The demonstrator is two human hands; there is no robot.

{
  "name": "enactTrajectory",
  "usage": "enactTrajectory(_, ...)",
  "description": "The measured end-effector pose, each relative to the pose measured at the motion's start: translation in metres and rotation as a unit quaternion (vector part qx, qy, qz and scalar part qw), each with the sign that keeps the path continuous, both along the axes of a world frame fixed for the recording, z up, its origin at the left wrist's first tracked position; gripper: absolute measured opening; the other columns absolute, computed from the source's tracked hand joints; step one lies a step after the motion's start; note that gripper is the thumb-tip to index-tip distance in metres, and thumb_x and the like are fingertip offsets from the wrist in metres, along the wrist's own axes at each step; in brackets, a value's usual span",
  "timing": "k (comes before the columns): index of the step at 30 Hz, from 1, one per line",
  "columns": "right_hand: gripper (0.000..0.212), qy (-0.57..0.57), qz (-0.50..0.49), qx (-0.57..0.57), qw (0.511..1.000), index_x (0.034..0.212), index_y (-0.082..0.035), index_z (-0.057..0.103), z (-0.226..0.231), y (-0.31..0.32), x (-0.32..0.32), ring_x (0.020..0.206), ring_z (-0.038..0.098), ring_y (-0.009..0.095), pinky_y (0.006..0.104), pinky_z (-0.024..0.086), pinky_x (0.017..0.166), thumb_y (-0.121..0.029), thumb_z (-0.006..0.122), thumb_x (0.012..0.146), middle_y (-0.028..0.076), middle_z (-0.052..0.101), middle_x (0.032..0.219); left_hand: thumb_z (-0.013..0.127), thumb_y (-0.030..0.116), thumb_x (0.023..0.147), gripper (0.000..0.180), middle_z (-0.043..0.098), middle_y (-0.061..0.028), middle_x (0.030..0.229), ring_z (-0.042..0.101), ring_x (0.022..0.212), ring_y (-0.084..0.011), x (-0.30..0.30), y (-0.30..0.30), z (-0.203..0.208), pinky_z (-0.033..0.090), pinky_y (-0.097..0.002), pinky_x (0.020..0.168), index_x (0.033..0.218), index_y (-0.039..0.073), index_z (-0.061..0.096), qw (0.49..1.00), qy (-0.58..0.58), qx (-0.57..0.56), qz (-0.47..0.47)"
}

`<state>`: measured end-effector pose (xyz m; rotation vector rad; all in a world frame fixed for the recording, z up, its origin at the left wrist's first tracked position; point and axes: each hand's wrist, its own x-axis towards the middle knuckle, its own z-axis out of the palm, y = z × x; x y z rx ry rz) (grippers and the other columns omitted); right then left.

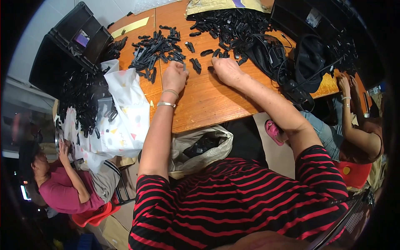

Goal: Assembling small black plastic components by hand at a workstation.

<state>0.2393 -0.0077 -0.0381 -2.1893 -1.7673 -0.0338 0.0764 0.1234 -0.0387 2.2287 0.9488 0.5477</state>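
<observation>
My left hand [174, 78] is over the wooden table with its fingers closed on a small dark plastic piece [184, 66], whose end sticks up past the fingertips. A heap of slim black plastic pieces [155, 49] lies just beyond it. My right hand [227, 71] is closed too, gripping a black plastic piece [211, 69] that shows only in part at its fingertips. Between the hands a black clip-like piece [195, 66] lies on the wood. Farther off is another loose black piece [190, 46].
A yellowish sack [227, 6] spills black pieces at the back. On the right sit a black bag [310, 62] and cables. Black bins [68, 41] and a patterned plastic sheet [127, 112] stand left. A woven sack [223, 150] hangs below the edge. Co-workers sit on both sides.
</observation>
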Motion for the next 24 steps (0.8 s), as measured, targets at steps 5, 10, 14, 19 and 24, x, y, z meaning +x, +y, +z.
enactTrajectory(5,0.022,0.141,-0.003,0.073,0.987,0.094,0.004,0.057,0.015,-0.012,-0.021,0.073,0.063,0.037,0.0417,0.049,0.062,-0.014,0.064,0.084,0.023,0.064,0.08,0.058,-0.003,0.088,0.025,0.063,-0.0079,0.092,0.064,0.081,-0.0185,-0.026,-0.023,0.002,0.058,-0.033,0.063,0.113,-0.001,0.053,0.835,-0.328,-0.442,-0.003)
enactTrajectory(10,0.021,0.293,0.008,0.218,0.931,0.093,-0.002,0.066,0.025,-0.018,-0.062,0.068,0.063,0.026,0.0353,0.05,0.063,-0.019,0.069,0.08,0.014,0.064,0.082,0.06,-0.003,0.087,0.024,0.064,-0.0073,0.097,0.064,0.083,-0.0146,-0.041,-0.05,0.012,0.056,-0.0266,0.068,0.11,0.0,0.054,0.811,-0.358,-0.463,0.0)
enactTrajectory(14,0.019,0.293,0.03,0.279,0.914,0.094,-0.002,0.067,0.025,-0.017,-0.078,0.06,0.061,0.019,0.0301,0.049,0.055,-0.012,0.071,0.079,0.009,0.061,0.078,0.062,-0.004,0.085,0.023,0.065,-0.0063,0.098,0.063,0.081,-0.0124,-0.045,-0.059,0.015,0.054,-0.0227,0.072,0.107,0.001,0.055,0.826,-0.384,-0.412,-0.032)
enactTrajectory(19,0.018,0.297,0.03,0.255,0.92,0.092,-0.003,0.069,0.025,-0.018,-0.081,0.059,0.06,0.018,0.0297,0.048,0.055,-0.013,0.073,0.077,0.009,0.061,0.078,0.062,-0.004,0.085,0.025,0.064,-0.0069,0.097,0.063,0.081,-0.0124,-0.051,-0.064,0.015,0.053,-0.0234,0.073,0.108,0.0,0.055,0.849,-0.389,-0.356,-0.033)
enactTrajectory(24,0.021,0.328,0.035,0.239,0.913,0.093,-0.005,0.071,0.029,-0.021,-0.083,0.057,0.059,0.014,0.028,0.047,0.053,-0.01,0.076,0.074,0.007,0.061,0.078,0.061,-0.004,0.086,0.03,0.061,-0.0082,0.104,0.061,0.092,-0.0124,-0.052,-0.076,0.02,0.051,-0.0237,0.081,0.114,-0.003,0.052,0.856,-0.412,-0.31,-0.036)
